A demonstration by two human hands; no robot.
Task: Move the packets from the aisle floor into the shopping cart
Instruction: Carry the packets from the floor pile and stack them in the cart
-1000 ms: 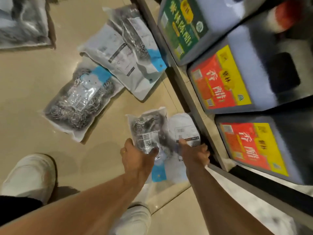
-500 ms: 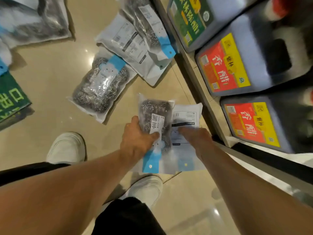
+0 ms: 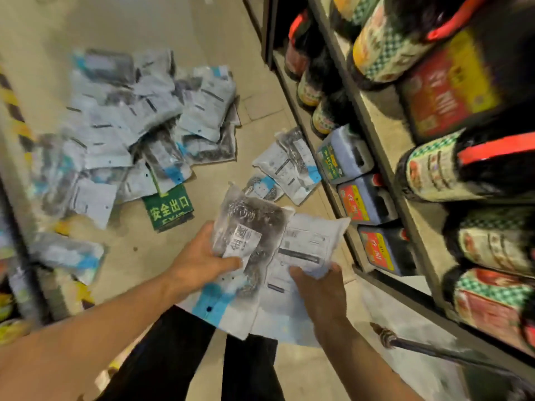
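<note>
Two crinkly plastic packets [image 3: 249, 241] of seemingly wire scourers, one gripped in each of the hands [image 3: 202, 263].

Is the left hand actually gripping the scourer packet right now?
Touching. The head view shows the left hand with its thumb across the front of the scourer packet and fingers behind it.

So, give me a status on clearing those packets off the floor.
Done: nothing can be confirmed; no cart is in view. In hand: the left hand grips a scourer packet, the right hand a white-backed packet. Left: a big pile and three packets by the shelf lie on the floor.
</note>
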